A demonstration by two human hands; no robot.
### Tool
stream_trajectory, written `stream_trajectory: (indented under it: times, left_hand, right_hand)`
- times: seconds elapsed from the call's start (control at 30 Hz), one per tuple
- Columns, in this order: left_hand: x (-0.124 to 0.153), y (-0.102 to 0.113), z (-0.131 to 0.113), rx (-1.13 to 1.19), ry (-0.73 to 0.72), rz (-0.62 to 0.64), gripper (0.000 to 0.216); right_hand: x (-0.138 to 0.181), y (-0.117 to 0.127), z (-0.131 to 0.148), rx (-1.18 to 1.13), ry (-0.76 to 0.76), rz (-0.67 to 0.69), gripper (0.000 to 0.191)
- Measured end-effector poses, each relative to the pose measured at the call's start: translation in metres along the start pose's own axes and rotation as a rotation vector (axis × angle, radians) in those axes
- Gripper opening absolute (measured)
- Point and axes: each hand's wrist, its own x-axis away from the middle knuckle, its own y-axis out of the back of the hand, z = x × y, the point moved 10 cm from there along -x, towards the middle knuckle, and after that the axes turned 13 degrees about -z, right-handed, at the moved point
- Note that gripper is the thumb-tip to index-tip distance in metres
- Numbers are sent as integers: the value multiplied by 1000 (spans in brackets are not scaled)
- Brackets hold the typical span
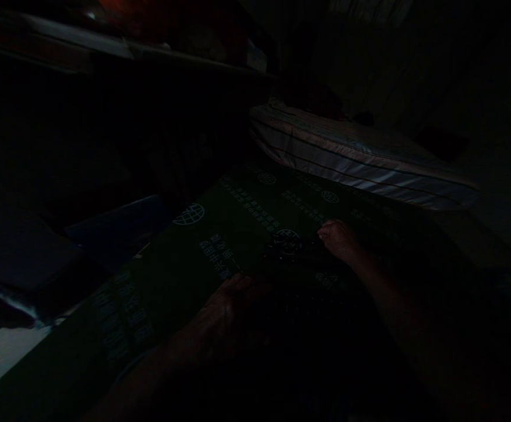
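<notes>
The scene is very dark. A dark cloth with small pale dots lies over a green board printed with white globes and lettering. My right hand is closed, its fingers pinched together at the cloth's far right edge. Nearer and to the left, my left hand has its fingers bent down onto the cloth's left edge; their tips are lost in shadow. The near part of the cloth, between my forearms, fades into black, so its full shape is hidden.
A thick striped mattress, folded or rolled, lies across the board's far end. Along the back left runs a shelf or tabletop edge with things on it. A blue flat-sided object stands left of the board. Pale floor shows at the lower left.
</notes>
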Motion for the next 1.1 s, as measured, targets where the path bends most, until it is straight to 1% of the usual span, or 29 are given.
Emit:
stream_trajectory:
  times: [0.5, 0.73, 0.97, 1.1]
  left_hand:
    - [1, -2, -1, -8, 11, 28, 66]
    - [0, -3, -1, -10, 22, 21, 66]
    - [-1, -1, -4, -6, 16, 43, 66]
    - [-1, 1, -7, 3, 2, 53, 65]
  right_hand:
    - [-7, 1, 0, 43, -44, 5, 15]
    - [-12, -1, -4, 61, -62, 13, 17]
    - [-16, -8, -4, 71, -51, 56, 15]
    - [-16, -9, 1, 93, -7, 82, 17]
